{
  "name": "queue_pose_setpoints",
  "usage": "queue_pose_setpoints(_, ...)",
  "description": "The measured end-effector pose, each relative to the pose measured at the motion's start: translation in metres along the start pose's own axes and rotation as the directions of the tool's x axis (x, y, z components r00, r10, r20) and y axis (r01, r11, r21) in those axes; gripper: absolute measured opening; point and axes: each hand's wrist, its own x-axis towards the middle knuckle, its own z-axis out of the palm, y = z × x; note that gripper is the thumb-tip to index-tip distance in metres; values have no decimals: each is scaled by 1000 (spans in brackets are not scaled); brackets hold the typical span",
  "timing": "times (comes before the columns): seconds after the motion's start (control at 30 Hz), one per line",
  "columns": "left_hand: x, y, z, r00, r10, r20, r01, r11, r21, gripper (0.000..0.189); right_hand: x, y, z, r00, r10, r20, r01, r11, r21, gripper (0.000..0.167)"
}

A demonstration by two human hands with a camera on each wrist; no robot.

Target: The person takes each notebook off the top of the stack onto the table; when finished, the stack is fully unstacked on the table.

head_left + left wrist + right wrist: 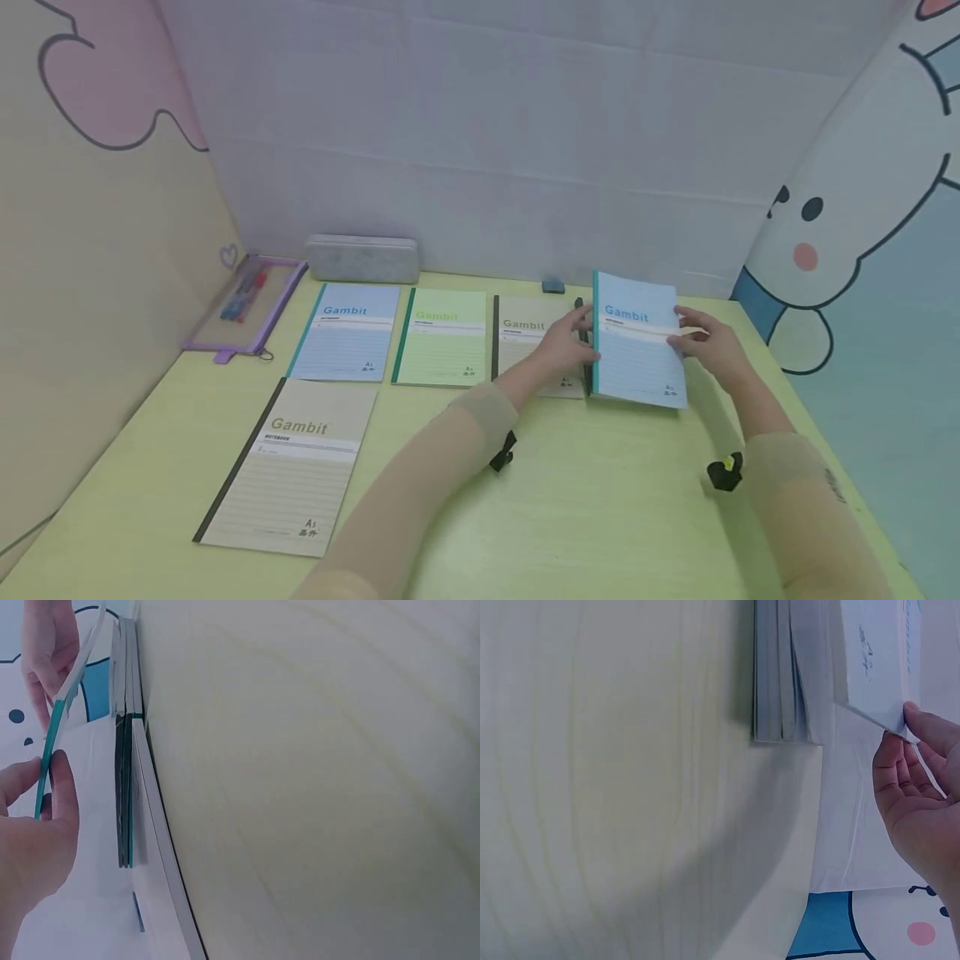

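A light blue Gambit notebook [637, 342] with a teal spine is held between both hands at the back right. My left hand [558, 346] pinches its spine, thumb on one side and fingers on the other. My right hand [716, 346] pinches its opposite edge, as the right wrist view also shows. The notebook is raised over a small stack of notebooks [126, 787] with dark and green spines, leaving a gap above them. In the head view the held notebook hides most of that stack. A grey-beige notebook [525, 333] lies left of it, partly behind my left hand.
Along the back lie a green notebook [442, 337] and another blue notebook [348, 333]. Nearer the front left is a larger-looking beige notebook [292, 467]. A grey case [363, 258], a purple-edged pouch [243, 304] with pens and a small dark block [553, 286] sit by the walls.
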Motion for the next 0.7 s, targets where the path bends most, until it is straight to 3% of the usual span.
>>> queue_pose_setpoints(0.3, -2, 10, -13, 999, 38, -19, -38, 999, 28, 81, -7, -21, -3, 1000, -5, 20, 4, 1000, 30, 80)
queue_pose_setpoints(0.7, -18, 26, -40, 996, 74, -48, -76, 996, -49, 69, -23, -54, -4, 999, -48, 22, 46, 996, 73, 78)
